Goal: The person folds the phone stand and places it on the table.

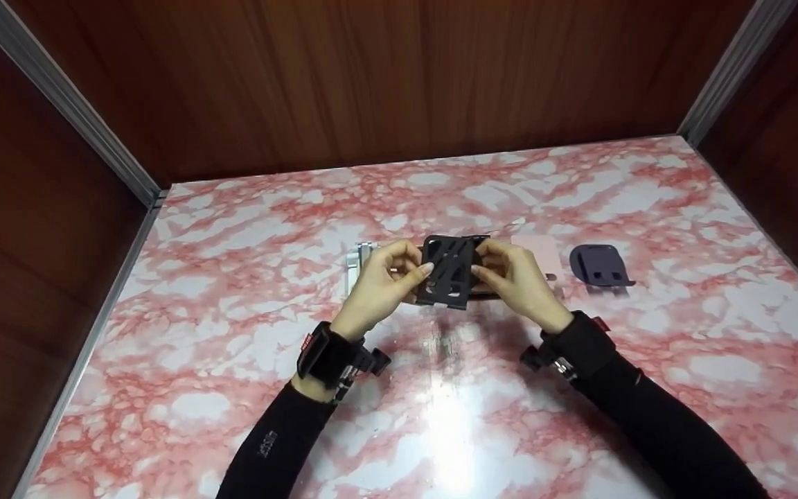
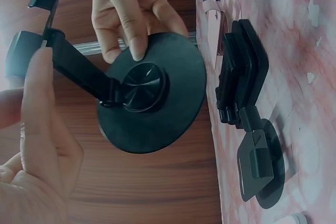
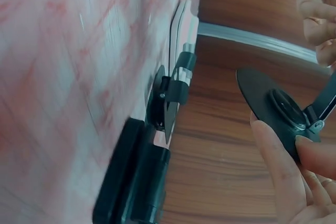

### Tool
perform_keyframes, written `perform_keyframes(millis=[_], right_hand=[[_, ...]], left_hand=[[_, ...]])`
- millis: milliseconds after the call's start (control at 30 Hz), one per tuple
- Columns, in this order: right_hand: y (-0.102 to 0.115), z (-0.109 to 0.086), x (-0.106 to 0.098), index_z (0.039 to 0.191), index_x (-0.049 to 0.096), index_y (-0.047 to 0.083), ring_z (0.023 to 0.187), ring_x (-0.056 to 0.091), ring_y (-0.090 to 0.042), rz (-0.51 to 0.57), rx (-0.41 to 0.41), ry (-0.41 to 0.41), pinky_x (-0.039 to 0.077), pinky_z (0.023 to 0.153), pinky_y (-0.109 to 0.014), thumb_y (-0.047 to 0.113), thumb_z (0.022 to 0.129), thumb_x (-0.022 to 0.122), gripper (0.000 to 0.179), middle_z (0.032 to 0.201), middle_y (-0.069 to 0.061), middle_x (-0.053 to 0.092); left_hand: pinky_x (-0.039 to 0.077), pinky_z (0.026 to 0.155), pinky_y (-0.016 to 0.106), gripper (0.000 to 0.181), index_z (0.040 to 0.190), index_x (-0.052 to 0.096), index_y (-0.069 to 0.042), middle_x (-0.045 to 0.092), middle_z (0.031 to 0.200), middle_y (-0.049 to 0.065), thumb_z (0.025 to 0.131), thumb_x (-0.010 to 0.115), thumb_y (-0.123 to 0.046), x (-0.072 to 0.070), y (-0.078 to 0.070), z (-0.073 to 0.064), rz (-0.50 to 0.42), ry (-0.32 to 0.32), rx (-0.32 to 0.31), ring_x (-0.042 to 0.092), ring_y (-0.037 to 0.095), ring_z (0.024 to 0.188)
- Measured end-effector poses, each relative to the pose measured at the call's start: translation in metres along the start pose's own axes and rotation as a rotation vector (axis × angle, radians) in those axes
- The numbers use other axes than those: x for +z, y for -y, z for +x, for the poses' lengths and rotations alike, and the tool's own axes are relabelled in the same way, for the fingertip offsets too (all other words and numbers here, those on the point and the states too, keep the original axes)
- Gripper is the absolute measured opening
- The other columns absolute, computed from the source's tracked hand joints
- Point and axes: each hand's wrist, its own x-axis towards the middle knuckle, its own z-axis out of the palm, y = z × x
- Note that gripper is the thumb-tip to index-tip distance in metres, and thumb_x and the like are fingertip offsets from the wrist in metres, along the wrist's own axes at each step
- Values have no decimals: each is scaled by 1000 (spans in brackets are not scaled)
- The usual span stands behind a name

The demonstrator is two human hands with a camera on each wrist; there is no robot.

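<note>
Above the table, both hands hold a black phone stand (image 1: 451, 267) whose slotted plate faces the head camera. My left hand (image 1: 382, 287) pinches the left edge of the plate, thumb in front and fingers curled behind. On the other side, my right hand (image 1: 520, 281) grips the stand's round base (image 2: 178, 98) by its rim, as the left wrist view shows. A hinged arm (image 2: 84, 72) joins the base to the bracket at the left hand. Behind the hands, a second black stand (image 2: 257, 161) with a round foot sits on the table, partly hidden in the head view.
To the right on the marbled table (image 1: 233, 388) lies a dark purple stand (image 1: 600, 265). A pink stand (image 1: 536, 253) is beside the right hand, and a silver-white item (image 1: 353, 267) beside the left. A folded black stand (image 2: 244, 69) is close by. Wooden panels (image 1: 371, 83) enclose the table.
</note>
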Motion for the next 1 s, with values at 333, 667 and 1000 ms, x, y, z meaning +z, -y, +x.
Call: perform_keyframes(millis=[333, 667, 1000], right_hand=[[6, 1, 0, 97, 62, -9, 78, 68, -30, -43, -87, -49, 59, 70, -36, -14, 87, 61, 11, 91, -19, 69], [4, 0, 0, 94, 63, -5, 73, 68, -31, -136, -224, -100, 59, 64, -30, -15, 86, 62, 12, 89, -17, 71], [0, 0, 2, 90, 63, -3, 77, 69, -30, -184, -350, -150, 58, 67, -27, -16, 86, 61, 14, 90, -14, 72]], left_hand=[[58, 53, 34, 10, 86, 56, -1, 56, 71, 3, 90, 65, -1, 1, -1, 0, 10, 12, -81, 59, 13, 62], [58, 53, 35, 10, 85, 57, -4, 60, 72, 5, 91, 65, -2, 1, 5, 0, 3, 41, -164, 60, 15, 58], [58, 51, 31, 11, 84, 55, -2, 63, 75, 9, 92, 62, 1, 0, 9, 0, -89, 81, -191, 63, 17, 57]])
